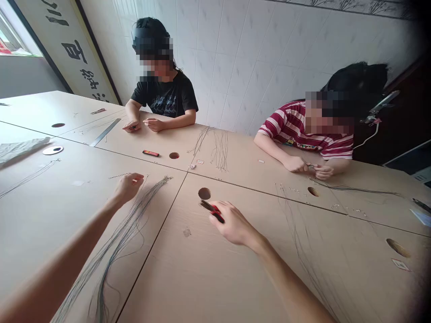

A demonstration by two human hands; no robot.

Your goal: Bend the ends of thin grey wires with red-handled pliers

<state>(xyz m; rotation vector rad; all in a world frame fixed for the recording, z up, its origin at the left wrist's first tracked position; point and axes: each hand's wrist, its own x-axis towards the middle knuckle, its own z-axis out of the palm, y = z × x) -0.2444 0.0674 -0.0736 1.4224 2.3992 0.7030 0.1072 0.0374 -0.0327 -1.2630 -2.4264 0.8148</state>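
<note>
My right hand (232, 222) is wrapped round red and black pliers (213, 211), their jaws pointing left beside a round table hole (204, 193). My left hand (129, 186) is raised over the table with its fingers pinched together; a thin strand end shows near the fingertips, but what they hold is too small to tell. Just right of my left hand, a long bundle of thin dark cords (134, 215) with small metal ends lies along the table. A short thin chain or strip (118, 175) lies behind my left hand.
Across the table sit a person in a black shirt (166, 98) and a person in a striped shirt (303, 121), both handling small items. Around lie a metal ruler (106, 132), a red and black marker-like object (151, 153), more cords (220, 150), a white disc (53, 150) and crumpled plastic (22, 150).
</note>
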